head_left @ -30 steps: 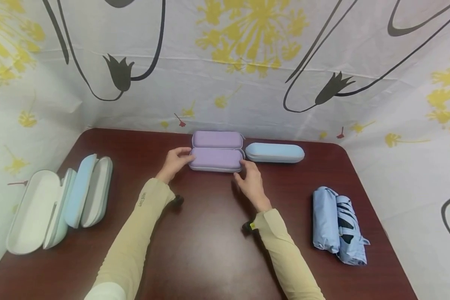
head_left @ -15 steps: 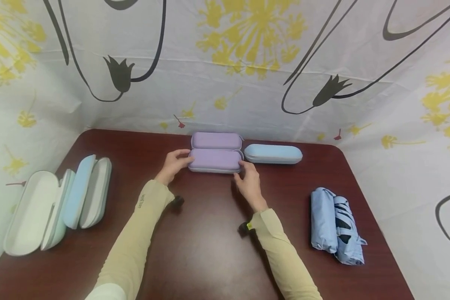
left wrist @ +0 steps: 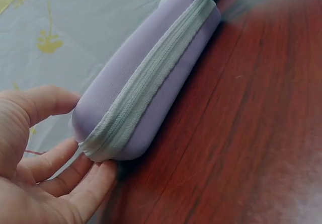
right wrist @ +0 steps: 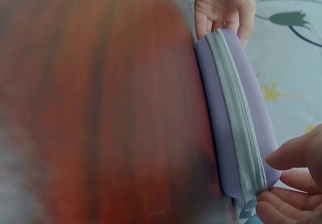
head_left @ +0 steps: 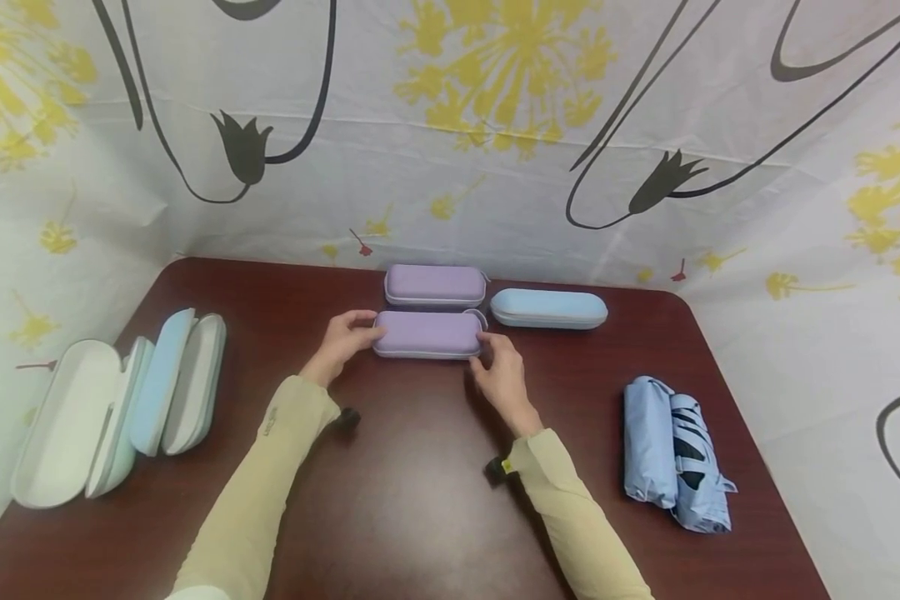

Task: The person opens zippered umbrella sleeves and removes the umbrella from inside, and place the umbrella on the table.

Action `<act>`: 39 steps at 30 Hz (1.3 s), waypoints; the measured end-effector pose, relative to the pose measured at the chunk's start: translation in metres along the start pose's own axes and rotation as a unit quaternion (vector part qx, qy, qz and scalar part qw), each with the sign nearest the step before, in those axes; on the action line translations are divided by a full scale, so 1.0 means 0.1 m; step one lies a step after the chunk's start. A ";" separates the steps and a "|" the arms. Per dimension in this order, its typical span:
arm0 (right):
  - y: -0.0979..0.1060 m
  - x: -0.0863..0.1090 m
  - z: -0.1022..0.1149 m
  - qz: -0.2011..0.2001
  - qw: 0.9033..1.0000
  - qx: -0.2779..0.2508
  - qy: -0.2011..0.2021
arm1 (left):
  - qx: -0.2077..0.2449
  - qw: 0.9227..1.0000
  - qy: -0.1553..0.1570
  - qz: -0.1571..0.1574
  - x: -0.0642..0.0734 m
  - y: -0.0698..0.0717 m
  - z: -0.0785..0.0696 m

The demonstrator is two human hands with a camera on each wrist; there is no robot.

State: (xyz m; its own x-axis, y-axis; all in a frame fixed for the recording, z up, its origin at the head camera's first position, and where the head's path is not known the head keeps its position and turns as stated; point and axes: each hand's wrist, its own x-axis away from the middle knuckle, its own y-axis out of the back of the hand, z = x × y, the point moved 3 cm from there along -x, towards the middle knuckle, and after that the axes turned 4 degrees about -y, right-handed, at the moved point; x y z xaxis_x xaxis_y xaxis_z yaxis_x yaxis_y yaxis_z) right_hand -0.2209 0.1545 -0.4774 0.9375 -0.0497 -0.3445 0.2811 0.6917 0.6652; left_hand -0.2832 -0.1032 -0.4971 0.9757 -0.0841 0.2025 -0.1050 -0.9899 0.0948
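Both hands hold a purple zippered hard case (head_left: 427,335) by its two ends, low over the table. At its left end, my left hand (head_left: 341,340) pinches it; the left wrist view has the thumb on the upper half and fingers by the zipper and underside. My right hand (head_left: 504,377) grips the right end, beside a small zipper loop. In the right wrist view, the pale zipper (right wrist: 236,113) runs shut along the side. Just behind stands a second purple case (head_left: 435,285), separated by a narrow gap. To its right sits a closed light blue case (head_left: 549,308).
Two open hard cases with pale insides, a mint one (head_left: 75,425) and a light blue one (head_left: 176,383), stand at the table's left. Two folded blue umbrellas (head_left: 648,442) lie on the right. A patterned cloth (head_left: 450,167) hangs behind the dark red table (head_left: 405,500).
The front purple case has come toward me with both hands on its ends, opening a gap to the purple case behind. The other things stay where they were.
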 end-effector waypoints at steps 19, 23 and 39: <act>0.19 0.50 0.14 0.010 0.999 0.002 0.031 | -0.045 0.999 -0.004 0.009 0.51 0.02 0.09; 0.22 0.59 0.16 0.010 0.999 0.003 0.034 | -0.052 0.999 -0.002 0.005 0.61 0.00 0.12; 0.29 0.93 0.23 -0.056 0.995 0.037 0.078 | -0.061 0.998 0.000 -0.005 0.98 -0.04 0.21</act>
State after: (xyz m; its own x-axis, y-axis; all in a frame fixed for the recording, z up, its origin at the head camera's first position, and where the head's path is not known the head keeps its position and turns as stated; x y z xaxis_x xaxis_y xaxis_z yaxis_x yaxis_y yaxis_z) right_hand -0.1212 0.1537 -0.4748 0.8577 -0.0075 -0.5140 0.4018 0.6336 0.6611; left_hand -0.1830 -0.1095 -0.4982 0.9766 -0.0740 0.2019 -0.1178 -0.9697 0.2142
